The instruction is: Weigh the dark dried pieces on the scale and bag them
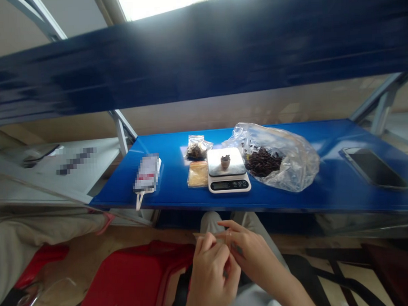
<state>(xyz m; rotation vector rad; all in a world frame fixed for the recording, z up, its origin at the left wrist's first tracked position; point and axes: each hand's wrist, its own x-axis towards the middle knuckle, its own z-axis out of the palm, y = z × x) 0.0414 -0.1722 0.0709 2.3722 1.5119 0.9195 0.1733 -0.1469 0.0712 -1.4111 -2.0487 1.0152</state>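
Thin translucent tan film-like piece (pixel 223 236) in both hands, above the lap, in front of the worktop's near edge; slender, pale, pointed at its left end. Mostly covered by fingers; full shape and any contents cannot be made out. Grip: left hand (pixel 213 270) has fingers curled and pinched on it; right hand (pixel 254 251) meets it from the other side, thumb side hidden, its hold hard to read.

Blue glossy worktop (pixel 174 197): white digital kitchen scale (pixel 212 176) at centre, bearing small brown round cup (pixel 225 164) filled with dark bits heaped above the rim. Right of scale, large clear crumpled plastic bag (pixel 301 160), open, with dark brown elongated pieces (pixel 263 163) piled in its mouth. Left, small clear plastic pouch (pixel 197 141), dark crumbly matter inside; just nearer, flat clear packet (pixel 197 175), yellowish-tan contents.
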